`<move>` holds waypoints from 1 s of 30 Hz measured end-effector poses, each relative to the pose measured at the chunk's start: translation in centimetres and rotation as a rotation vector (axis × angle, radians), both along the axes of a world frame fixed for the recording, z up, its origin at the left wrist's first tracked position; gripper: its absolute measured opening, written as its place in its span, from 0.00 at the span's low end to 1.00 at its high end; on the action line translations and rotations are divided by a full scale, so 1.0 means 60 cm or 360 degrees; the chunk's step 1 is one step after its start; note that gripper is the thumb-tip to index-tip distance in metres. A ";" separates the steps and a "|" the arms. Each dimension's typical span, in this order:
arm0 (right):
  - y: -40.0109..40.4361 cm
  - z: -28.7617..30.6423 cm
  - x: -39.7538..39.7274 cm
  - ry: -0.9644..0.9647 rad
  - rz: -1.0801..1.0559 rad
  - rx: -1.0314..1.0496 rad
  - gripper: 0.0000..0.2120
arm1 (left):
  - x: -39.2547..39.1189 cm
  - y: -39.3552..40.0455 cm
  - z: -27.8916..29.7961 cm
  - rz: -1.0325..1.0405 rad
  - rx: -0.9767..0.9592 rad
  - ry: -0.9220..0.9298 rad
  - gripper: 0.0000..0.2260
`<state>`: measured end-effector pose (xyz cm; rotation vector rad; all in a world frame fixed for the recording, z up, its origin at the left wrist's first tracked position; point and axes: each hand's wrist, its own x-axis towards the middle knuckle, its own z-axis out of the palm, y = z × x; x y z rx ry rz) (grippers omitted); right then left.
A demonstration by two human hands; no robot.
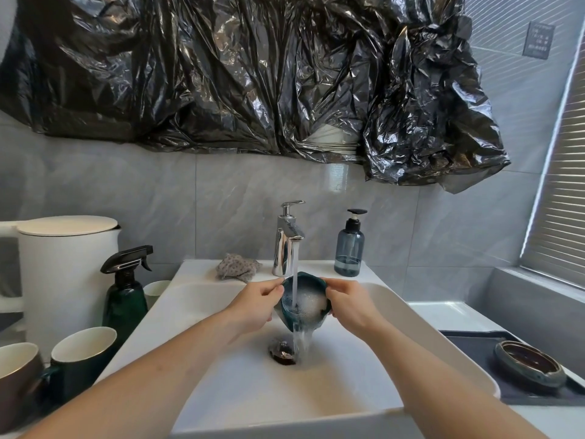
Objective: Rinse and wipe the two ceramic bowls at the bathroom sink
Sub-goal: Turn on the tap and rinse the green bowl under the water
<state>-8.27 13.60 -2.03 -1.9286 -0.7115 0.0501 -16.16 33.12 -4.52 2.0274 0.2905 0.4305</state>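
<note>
A dark green ceramic bowl [304, 304] is tilted toward me under the running chrome tap [286, 240], over the white sink [221, 375]. Water foams inside the bowl and spills from its lower edge toward the drain [282, 352]. My left hand [259, 304] grips the bowl's left rim and my right hand [348, 304] grips its right rim. A second, brown-glazed ceramic bowl [528, 364] rests on a dark mat [474, 346] at the right. A crumpled patterned cloth [237, 267] lies on the sink ledge left of the tap.
A blue pump bottle [349, 248] stands right of the tap. On the left are a dark green spray bottle [125, 293], a white kettle [63, 264] and several mugs [82, 356]. Black plastic sheeting [253, 74] covers the wall above.
</note>
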 end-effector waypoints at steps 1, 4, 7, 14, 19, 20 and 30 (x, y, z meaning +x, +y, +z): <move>0.000 0.000 -0.001 0.0005 0.0004 0.0001 0.24 | -0.001 0.000 0.000 0.0003 0.0006 -0.0009 0.19; 0.002 -0.001 0.001 0.0025 0.0004 -0.0018 0.24 | 0.000 -0.001 0.001 0.0014 0.0013 -0.0038 0.19; 0.001 -0.003 0.002 0.0021 0.0005 -0.0012 0.24 | 0.002 -0.002 0.002 0.0031 0.0006 -0.0070 0.19; 0.002 -0.003 0.003 0.0016 0.0010 -0.0013 0.24 | 0.004 0.000 0.000 0.0019 -0.0012 -0.0109 0.18; 0.002 -0.004 0.003 0.0051 0.0018 -0.0025 0.21 | 0.002 0.004 0.003 0.0026 0.0024 -0.0061 0.15; 0.002 -0.005 0.003 0.0059 0.0025 -0.0028 0.21 | 0.003 0.005 0.003 0.0035 0.0029 -0.0040 0.13; 0.001 -0.011 0.005 0.0016 -0.0075 -0.0234 0.18 | 0.005 0.012 0.001 0.0069 -0.0034 0.0198 0.16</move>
